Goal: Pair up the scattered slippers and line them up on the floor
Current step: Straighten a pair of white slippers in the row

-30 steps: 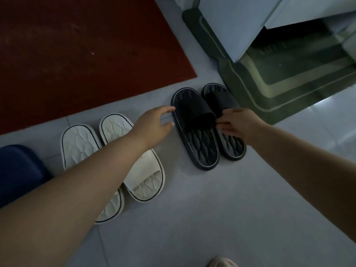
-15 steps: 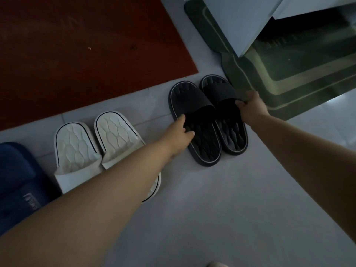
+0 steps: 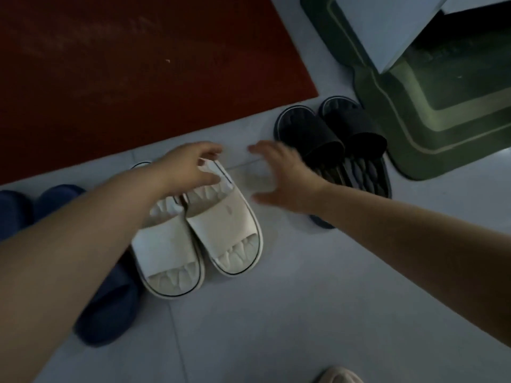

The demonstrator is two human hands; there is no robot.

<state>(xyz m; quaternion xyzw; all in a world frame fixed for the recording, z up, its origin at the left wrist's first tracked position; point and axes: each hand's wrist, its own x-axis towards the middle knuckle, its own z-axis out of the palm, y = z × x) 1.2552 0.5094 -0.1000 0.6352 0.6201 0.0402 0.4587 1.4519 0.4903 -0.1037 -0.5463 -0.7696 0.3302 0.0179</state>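
Note:
Two white slippers, the left one and the right one, lie side by side in the middle of the grey floor. My left hand arches over their heel ends, with its thumb by the right slipper's insole and its fingers past the heel rim; no firm grip shows. My right hand hovers, blurred and with spread fingers, between the white pair and the black pair. The black slippers lie together to the right, by the green mat. A navy slipper lies under my left forearm, and another navy slipper sits at the left edge.
A red rug covers the floor behind the slippers. A green mat lies at the right under a pale cabinet. A beige shape shows at the bottom edge. Bare grey tiles spread in front.
Both hands have left the black pair and moved left to the white pair. The view has shifted left, bringing the navy slippers further into sight.

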